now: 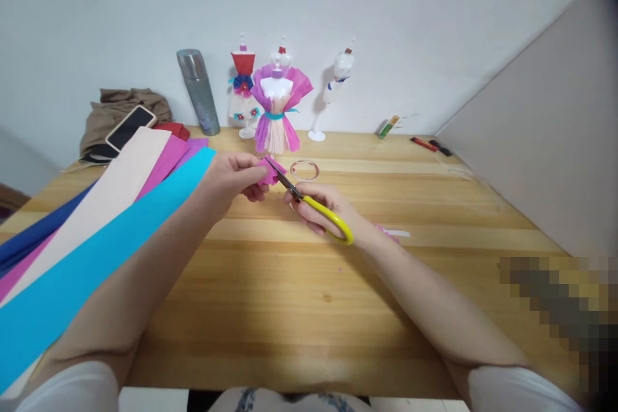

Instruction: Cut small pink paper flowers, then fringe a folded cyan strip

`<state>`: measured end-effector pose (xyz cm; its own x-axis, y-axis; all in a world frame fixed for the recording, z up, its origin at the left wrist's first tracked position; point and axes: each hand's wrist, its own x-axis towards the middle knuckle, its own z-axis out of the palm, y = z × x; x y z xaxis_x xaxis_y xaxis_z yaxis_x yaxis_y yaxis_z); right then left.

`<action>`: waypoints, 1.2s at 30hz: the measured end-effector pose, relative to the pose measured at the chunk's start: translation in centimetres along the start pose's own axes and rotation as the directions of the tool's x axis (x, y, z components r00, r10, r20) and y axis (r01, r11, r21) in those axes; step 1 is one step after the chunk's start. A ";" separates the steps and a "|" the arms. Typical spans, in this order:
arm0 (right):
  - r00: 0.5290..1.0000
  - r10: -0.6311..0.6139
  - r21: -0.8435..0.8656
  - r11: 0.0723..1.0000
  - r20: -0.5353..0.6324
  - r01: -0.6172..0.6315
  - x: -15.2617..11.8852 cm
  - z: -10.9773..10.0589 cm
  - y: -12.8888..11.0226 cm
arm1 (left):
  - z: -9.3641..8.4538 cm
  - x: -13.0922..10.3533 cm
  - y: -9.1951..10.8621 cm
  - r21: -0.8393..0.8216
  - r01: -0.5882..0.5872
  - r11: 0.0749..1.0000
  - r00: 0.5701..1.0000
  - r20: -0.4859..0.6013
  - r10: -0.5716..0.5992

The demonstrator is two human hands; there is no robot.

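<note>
Between the thumb and fingers of my left hand is a small piece of pink crepe paper. My right hand grips yellow-handled scissors, their dark blades pointing up and left across the pink piece. Whether the blades are cutting into it I cannot tell. Just beyond the hands lies a roll of tape. Behind it stands a small white dress form wearing a purple, pink and cream paper dress with a blue belt.
Long crepe paper strips cover the table's left side, near a phone and brown cloth. A flask and more dress forms line the wall. Scraps, a glue stick and a red-and-black pen lie right.
</note>
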<state>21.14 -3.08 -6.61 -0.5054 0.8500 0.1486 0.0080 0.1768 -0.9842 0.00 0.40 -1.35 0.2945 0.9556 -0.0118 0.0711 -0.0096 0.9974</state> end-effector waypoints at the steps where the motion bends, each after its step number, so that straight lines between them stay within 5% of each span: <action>1: 1.000 -0.001 0.003 1.000 0.002 0.001 0.0 0.0 -0.1 | 0.0 0.0 0.0 -0.002 0.002 1.000 1.000 0.001 -0.002; 36: 1.000 0.013 -0.015 1.000 0.016 -0.013 -0.3 -0.3 0.3 | 0.2 -0.3 0.7 -0.017 0.045 0.999 0.999 0.001 -0.045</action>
<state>21.58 -3.17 -6.94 -0.5194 0.8439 0.1343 0.0270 0.1733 -0.9845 0.14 0.01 -0.64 0.2915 0.9549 -0.0566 0.0683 0.0383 0.9969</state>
